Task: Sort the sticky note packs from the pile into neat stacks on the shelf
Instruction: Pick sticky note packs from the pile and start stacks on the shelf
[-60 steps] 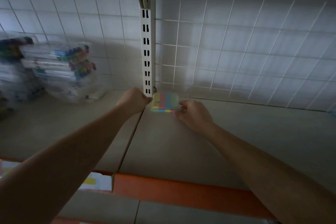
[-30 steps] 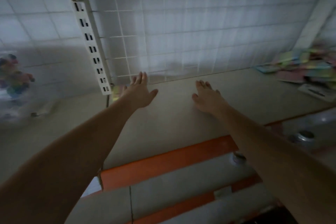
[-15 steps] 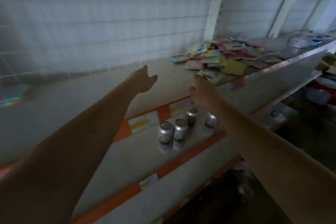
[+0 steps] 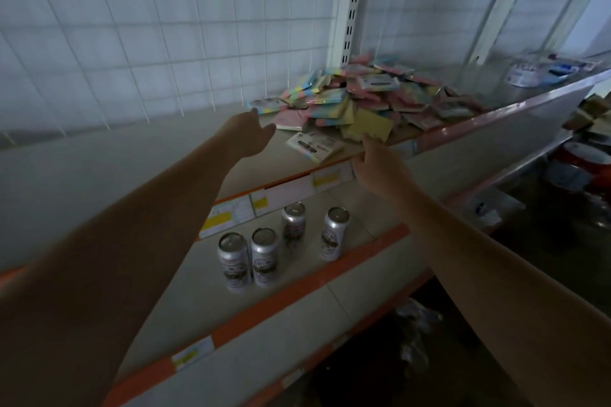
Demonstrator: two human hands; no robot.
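Pile of sticky note packs [image 4: 360, 99] on the shelf [image 4: 132, 155], upper right of frame. Left hand [image 4: 246, 132] and right hand [image 4: 377, 168], fingers relaxed, each grip empty, reach just beside it.

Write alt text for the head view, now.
Both arms reach toward a jumbled pile of sticky note packs on the shelf; left hand and right hand hold nothing. Four cans stand on the shelf below.
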